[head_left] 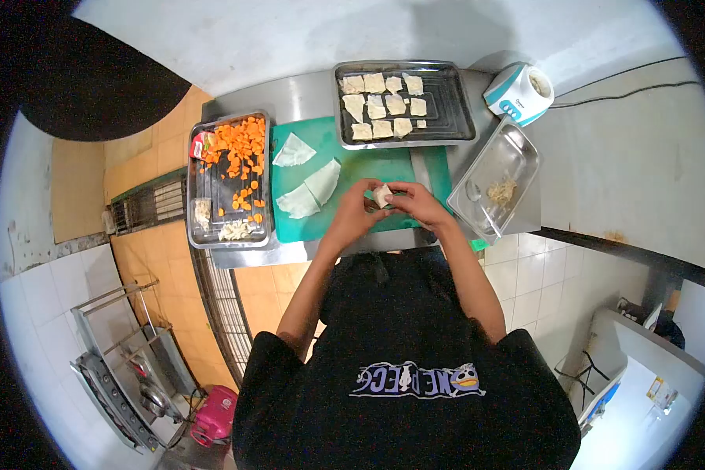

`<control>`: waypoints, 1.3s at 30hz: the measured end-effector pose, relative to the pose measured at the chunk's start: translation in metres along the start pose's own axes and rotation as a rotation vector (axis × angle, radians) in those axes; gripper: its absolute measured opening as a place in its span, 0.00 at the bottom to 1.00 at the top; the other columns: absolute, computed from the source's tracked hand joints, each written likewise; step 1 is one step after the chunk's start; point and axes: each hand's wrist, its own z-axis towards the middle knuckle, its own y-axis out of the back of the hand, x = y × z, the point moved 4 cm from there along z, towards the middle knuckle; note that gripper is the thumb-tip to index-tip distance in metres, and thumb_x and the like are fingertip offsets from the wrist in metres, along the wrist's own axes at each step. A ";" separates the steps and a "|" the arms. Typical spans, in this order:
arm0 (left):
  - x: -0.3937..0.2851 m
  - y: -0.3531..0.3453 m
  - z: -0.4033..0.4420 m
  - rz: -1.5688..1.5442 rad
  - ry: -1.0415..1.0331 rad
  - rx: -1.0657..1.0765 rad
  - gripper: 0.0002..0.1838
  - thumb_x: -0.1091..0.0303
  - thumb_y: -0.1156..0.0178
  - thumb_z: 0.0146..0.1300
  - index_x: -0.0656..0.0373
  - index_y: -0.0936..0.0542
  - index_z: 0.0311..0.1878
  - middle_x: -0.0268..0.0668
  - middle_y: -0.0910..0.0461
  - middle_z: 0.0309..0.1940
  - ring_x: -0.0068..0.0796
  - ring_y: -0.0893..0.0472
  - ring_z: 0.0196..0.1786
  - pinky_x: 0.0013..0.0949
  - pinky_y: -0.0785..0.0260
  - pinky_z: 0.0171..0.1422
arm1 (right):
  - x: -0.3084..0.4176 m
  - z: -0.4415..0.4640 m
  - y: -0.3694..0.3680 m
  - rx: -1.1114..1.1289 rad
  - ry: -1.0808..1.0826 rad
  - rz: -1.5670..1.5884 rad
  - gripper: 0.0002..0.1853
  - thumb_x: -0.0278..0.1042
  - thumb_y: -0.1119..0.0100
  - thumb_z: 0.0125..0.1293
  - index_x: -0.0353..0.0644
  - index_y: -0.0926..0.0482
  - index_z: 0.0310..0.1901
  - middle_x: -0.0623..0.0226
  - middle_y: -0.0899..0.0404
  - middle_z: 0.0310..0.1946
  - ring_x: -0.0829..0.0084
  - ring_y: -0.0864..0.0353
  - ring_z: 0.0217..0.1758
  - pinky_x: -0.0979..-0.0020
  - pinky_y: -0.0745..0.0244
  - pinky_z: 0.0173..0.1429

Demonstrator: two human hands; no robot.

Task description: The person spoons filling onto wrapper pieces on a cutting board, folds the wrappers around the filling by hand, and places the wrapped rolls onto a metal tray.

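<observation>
Both hands have their fingers closed on one parcel [381,196]: the left hand [356,211] pinches its left side and the right hand [421,205] its right, over the green board [376,164]. The step looks like folding, so a light grip should serve best, one hand steadying while the other presses the edges flat. Squeezing hard could tear so thin a skin, and working low over the board would catch any crumbs. The parcel looks small, pale and roughly square; fingers hide part of it, and I cannot tell whether it is sealed. Left of the fingers lie thin, whitish sheets [298,202]; beyond them, a dark tray [450,102] bears similar pale pieces; to their right, a pan [509,149] holds shreds [501,190].
</observation>
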 end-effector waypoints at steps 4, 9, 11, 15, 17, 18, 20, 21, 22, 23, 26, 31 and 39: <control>-0.023 -0.003 0.016 0.058 -0.146 0.010 0.32 0.70 0.23 0.63 0.56 0.27 0.68 0.45 0.20 0.61 0.37 0.11 0.49 0.38 0.16 0.51 | 0.001 -0.011 0.011 -0.068 -0.044 0.259 0.24 0.35 0.32 0.76 0.35 0.22 0.69 0.64 0.14 0.59 0.72 0.14 0.57 0.69 0.17 0.60; -0.036 -0.004 0.065 0.095 -0.215 0.112 0.24 0.69 0.27 0.68 0.59 0.22 0.64 0.43 0.18 0.59 0.33 0.12 0.51 0.37 0.18 0.54 | 0.004 -0.022 0.028 -0.124 0.059 0.556 0.19 0.32 0.36 0.78 0.37 0.22 0.66 0.65 0.15 0.58 0.70 0.15 0.59 0.67 0.17 0.61; -0.044 -0.002 0.092 0.063 -0.184 0.109 0.19 0.69 0.28 0.69 0.61 0.20 0.60 0.40 0.15 0.55 0.32 0.13 0.53 0.37 0.18 0.55 | 0.008 -0.024 0.037 -0.109 0.072 0.579 0.18 0.31 0.36 0.78 0.37 0.22 0.65 0.64 0.16 0.58 0.69 0.15 0.60 0.66 0.17 0.61; -0.043 -0.009 0.161 0.169 -0.136 0.012 0.14 0.70 0.29 0.68 0.59 0.17 0.55 0.42 0.12 0.47 0.39 0.13 0.55 0.42 0.19 0.54 | 0.021 -0.023 0.054 -0.118 0.081 0.599 0.17 0.29 0.36 0.78 0.37 0.22 0.64 0.65 0.15 0.56 0.72 0.14 0.56 0.68 0.16 0.59; -0.048 -0.022 0.186 0.604 -0.321 0.006 0.14 0.69 0.29 0.65 0.58 0.15 0.52 0.45 0.13 0.49 0.49 0.13 0.52 0.47 0.19 0.55 | 0.022 -0.022 0.062 -0.109 0.080 0.600 0.17 0.29 0.35 0.78 0.37 0.22 0.64 0.64 0.15 0.56 0.71 0.14 0.56 0.67 0.16 0.59; -0.051 -0.028 0.193 0.673 -0.360 -0.016 0.13 0.69 0.29 0.60 0.57 0.14 0.49 0.46 0.13 0.47 0.52 0.13 0.51 0.52 0.19 0.51 | 0.025 -0.022 0.066 -0.103 0.076 0.594 0.17 0.29 0.35 0.78 0.37 0.22 0.64 0.64 0.15 0.56 0.71 0.14 0.56 0.67 0.16 0.59; -0.053 -0.040 0.208 0.812 -0.325 0.020 0.14 0.68 0.28 0.59 0.55 0.14 0.49 0.45 0.13 0.47 0.51 0.13 0.50 0.53 0.19 0.53 | 0.029 -0.025 0.070 -0.091 0.074 0.595 0.17 0.29 0.35 0.78 0.37 0.21 0.64 0.64 0.15 0.56 0.71 0.14 0.56 0.67 0.16 0.59; -0.053 -0.046 0.213 0.947 -0.284 0.062 0.15 0.67 0.27 0.58 0.54 0.13 0.49 0.44 0.13 0.46 0.51 0.12 0.50 0.53 0.19 0.54 | 0.029 -0.027 0.072 -0.084 0.068 0.599 0.16 0.29 0.36 0.78 0.37 0.21 0.64 0.63 0.15 0.56 0.71 0.14 0.57 0.67 0.17 0.59; -0.054 -0.049 0.214 0.946 -0.264 0.039 0.16 0.66 0.25 0.56 0.52 0.13 0.49 0.42 0.13 0.46 0.49 0.12 0.52 0.52 0.20 0.57 | 0.030 -0.028 0.074 -0.030 0.061 0.657 0.16 0.26 0.34 0.76 0.38 0.20 0.63 0.65 0.15 0.58 0.69 0.15 0.60 0.66 0.16 0.60; -0.054 -0.050 0.215 0.960 -0.260 0.036 0.16 0.66 0.25 0.56 0.52 0.13 0.49 0.42 0.13 0.46 0.49 0.12 0.52 0.52 0.20 0.57 | 0.030 -0.028 0.076 -0.017 0.065 0.665 0.16 0.26 0.34 0.76 0.38 0.20 0.63 0.65 0.15 0.58 0.69 0.15 0.60 0.66 0.16 0.60; -0.051 -0.054 0.219 1.041 -0.258 0.018 0.14 0.63 0.27 0.61 0.50 0.12 0.50 0.40 0.13 0.48 0.45 0.13 0.55 0.49 0.21 0.59 | 0.032 -0.032 0.075 0.076 0.040 0.561 0.14 0.27 0.35 0.77 0.39 0.19 0.61 0.67 0.14 0.56 0.73 0.15 0.58 0.70 0.18 0.59; -0.046 -0.058 0.223 1.076 -0.202 0.076 0.15 0.63 0.28 0.62 0.50 0.11 0.52 0.39 0.14 0.47 0.44 0.13 0.54 0.49 0.21 0.58 | 0.039 -0.037 0.074 0.154 -0.001 0.515 0.17 0.28 0.35 0.77 0.37 0.20 0.64 0.67 0.15 0.56 0.75 0.16 0.58 0.70 0.19 0.58; -0.046 -0.059 0.224 1.060 -0.241 0.061 0.13 0.60 0.31 0.64 0.55 0.12 0.48 0.43 0.15 0.47 0.49 0.13 0.52 0.51 0.19 0.55 | 0.047 -0.032 0.076 0.228 -0.007 0.485 0.17 0.29 0.35 0.77 0.38 0.20 0.64 0.67 0.15 0.57 0.75 0.16 0.59 0.70 0.20 0.60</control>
